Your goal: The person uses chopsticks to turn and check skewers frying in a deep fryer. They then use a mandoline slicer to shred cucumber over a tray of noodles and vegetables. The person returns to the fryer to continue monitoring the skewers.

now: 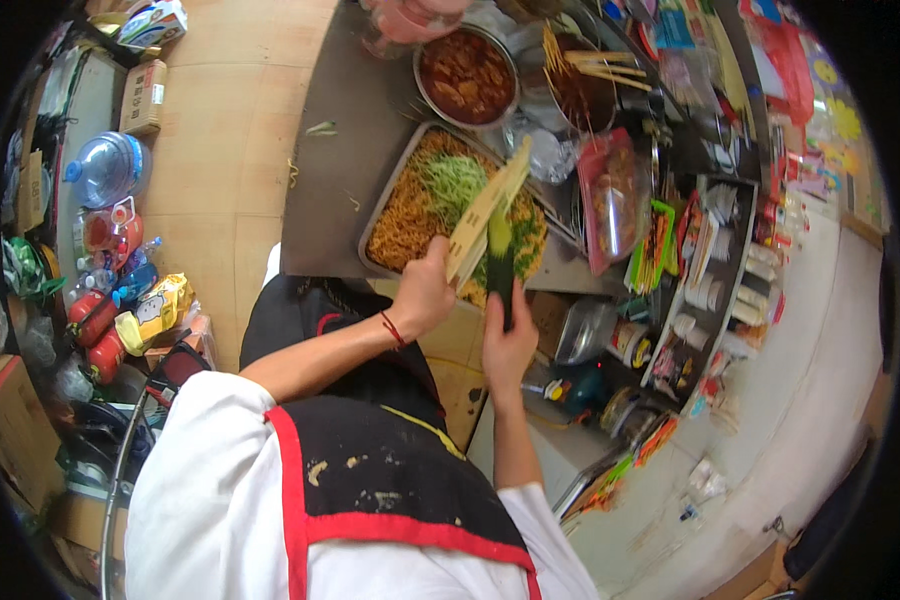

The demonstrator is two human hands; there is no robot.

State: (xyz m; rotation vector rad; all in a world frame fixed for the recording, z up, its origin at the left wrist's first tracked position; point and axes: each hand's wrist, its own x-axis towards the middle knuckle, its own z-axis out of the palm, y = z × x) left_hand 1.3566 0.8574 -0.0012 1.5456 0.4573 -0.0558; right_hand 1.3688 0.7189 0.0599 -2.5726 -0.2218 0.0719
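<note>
My left hand (424, 291) grips the lower end of a flat, pale grater (474, 225), which slants up to the right over a metal tray (379, 208). In my right hand (511, 339) is a dark green cucumber (501, 277), its cut, light green face against or close beside the grater; contact is hard to tell. Reddish-brown noodles (400, 238) fill the left part of the tray, with a heap of shredded cucumber (454, 180) on them. Chopped green herbs (526, 238) lie at the tray's right, partly behind the grater and cucumber.
Beyond the tray stand a round pot of red stew (469, 75) and a pot holding wooden skewers (581, 94). A red-edged plastic package (612, 199) lies to the right. Cucumber scraps (321, 129) are on the dark table (330, 195). Bottles and boxes line the floor at left.
</note>
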